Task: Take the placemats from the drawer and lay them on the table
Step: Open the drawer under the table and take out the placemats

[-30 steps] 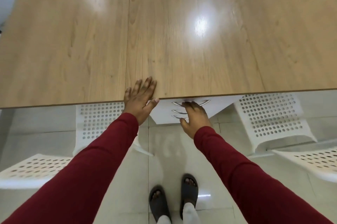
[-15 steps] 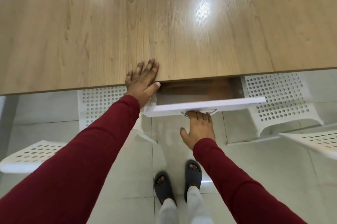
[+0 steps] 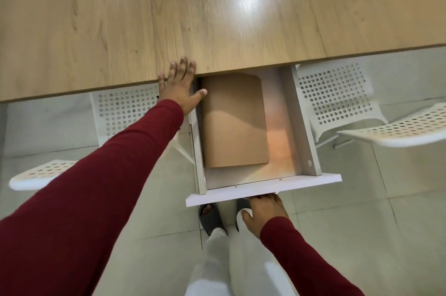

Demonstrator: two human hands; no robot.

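A person stands at a wooden table (image 3: 217, 18) and looks down at it. A white drawer (image 3: 263, 188) under the table top sticks far out toward the person. Inside the drawer lies a tan placemat (image 3: 235, 124). It may be a stack of placemats, but only the top one shows. It lies flat on the left side of the drawer, close to the left wall. Its far end goes a little way under the table edge. The right side of the drawer floor is bare.

The left hand (image 3: 179, 89) rests on the edge of the table, just left of the drawer. It is open and flat, with the fingers spread on the wood. The thumb points right and reaches over the drawer's left wall, near the far corner of the placemat. This hand holds nothing.

The right hand (image 3: 264, 210) is at the front of the drawer, on its under side. The fingers curl up behind the front board, so I cannot tell just what they hold there.

Both arms wear dark red sleeves (image 3: 96, 199). White chairs with round holes (image 3: 335, 98) stand on both sides of the drawer. Below, on the pale tiled floor, a dark slipper (image 3: 211, 219) shows.
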